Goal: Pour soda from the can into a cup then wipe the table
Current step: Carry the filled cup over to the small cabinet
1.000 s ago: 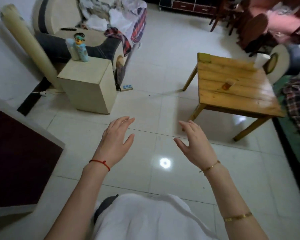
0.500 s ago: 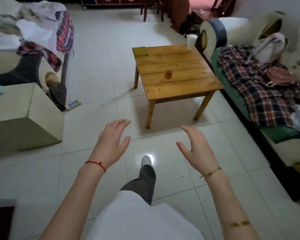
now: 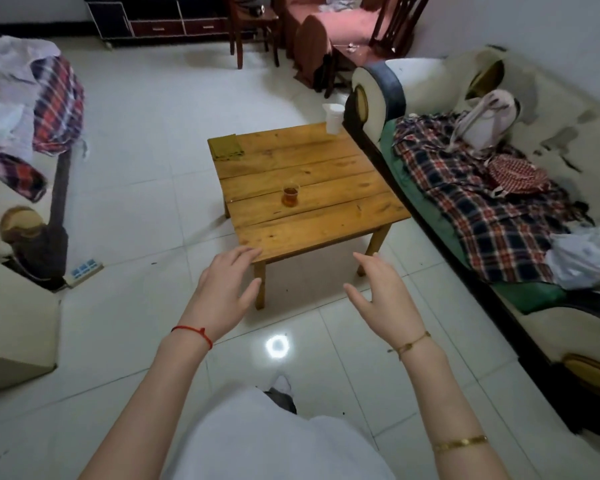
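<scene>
Cup (image 3: 290, 194) on table (image 3: 326, 223), well beyond both hands' fingers (image 3: 246, 253).

Honey-brown table (image 3: 312, 223), amber-filled cup (image 3: 290, 195), red-navy plaid blanket (image 3: 478, 202), white tiles (image 3: 146, 168).

Your table (image 3: 312, 188) hides two of its own legs behind the top. Your left hand (image 3: 222, 299) covers part of the near-left corner. The white cup (image 3: 333, 118) at the table's far-right corner is too blurred to show what it holds. Right of the table, the sofa (image 3: 430, 95) runs off the frame's edge. No can is visible to you.
</scene>
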Tool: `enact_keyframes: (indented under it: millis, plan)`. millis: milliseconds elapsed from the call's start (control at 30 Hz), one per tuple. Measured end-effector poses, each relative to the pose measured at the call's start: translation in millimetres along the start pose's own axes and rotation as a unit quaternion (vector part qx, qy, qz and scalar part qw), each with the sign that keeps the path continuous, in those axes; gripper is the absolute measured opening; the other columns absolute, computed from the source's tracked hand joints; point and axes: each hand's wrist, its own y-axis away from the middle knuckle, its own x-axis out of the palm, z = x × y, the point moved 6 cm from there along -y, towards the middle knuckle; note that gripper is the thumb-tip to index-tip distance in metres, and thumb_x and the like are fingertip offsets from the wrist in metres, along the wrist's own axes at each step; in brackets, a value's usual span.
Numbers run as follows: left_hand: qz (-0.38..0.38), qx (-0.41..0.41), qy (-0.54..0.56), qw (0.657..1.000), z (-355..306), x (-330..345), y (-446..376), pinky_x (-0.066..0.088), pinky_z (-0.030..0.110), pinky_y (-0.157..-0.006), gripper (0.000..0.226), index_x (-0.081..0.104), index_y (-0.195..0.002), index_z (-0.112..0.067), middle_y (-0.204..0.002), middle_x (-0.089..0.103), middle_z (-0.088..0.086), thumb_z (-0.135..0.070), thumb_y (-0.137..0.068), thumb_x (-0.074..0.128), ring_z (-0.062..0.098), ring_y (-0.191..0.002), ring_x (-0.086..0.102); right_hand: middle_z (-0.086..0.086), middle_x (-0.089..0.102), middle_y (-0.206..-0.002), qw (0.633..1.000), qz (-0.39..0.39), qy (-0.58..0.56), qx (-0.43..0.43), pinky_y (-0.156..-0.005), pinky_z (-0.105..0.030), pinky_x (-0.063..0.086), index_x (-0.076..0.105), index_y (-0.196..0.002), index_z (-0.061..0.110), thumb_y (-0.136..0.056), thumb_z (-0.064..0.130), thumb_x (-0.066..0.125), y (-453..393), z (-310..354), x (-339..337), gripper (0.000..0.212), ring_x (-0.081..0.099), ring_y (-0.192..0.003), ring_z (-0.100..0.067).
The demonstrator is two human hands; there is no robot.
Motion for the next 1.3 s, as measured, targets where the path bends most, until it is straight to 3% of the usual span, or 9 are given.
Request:
enact_keyframes:
  millis: [467,1133,1300]
  plan:
    - [0.04,-0.014,-0.016,0.999,10,18,-161,0.035,0.039,-0.113,0.05,0.043,-0.145,-0.023,-0.144,0.047,-0.003,-0.027,-0.097,0.054,0.017,-0.134,0.039,0.0,0.039,-0.152,0.999,0.031,-0.022,0.016,-0.121,-0.042,0.023,0.034,-0.148,0.016,-0.095,0.037,0.055,-161,-54,-9,0.06,0.022,-0.147,-0.017]
    - [-0.057,-0.208,-0.005,0.977,-10,60,-362,0.036,0.039,-0.115,0.052,0.04,-0.147,-0.025,-0.147,0.044,-0.003,-0.029,-0.097,0.053,0.016,-0.136,0.038,0.0,0.039,-0.152,0.966,0.168,0.053,-0.187,-0.121,-0.038,0.022,0.034,-0.148,0.019,-0.096,0.041,0.052,-455,-106,-49,0.059,0.023,-0.147,-0.017]
    - [-0.042,-0.261,0.005,0.965,1,83,-382,0.036,0.042,-0.114,0.053,0.038,-0.147,-0.025,-0.147,0.046,-0.002,-0.027,-0.097,0.054,0.017,-0.137,0.04,0.0,0.045,-0.147,0.957,0.227,0.028,-0.176,-0.117,-0.034,0.032,0.038,-0.146,0.018,-0.095,0.041,0.054,-489,-124,-23,0.058,0.037,-0.139,-0.015]
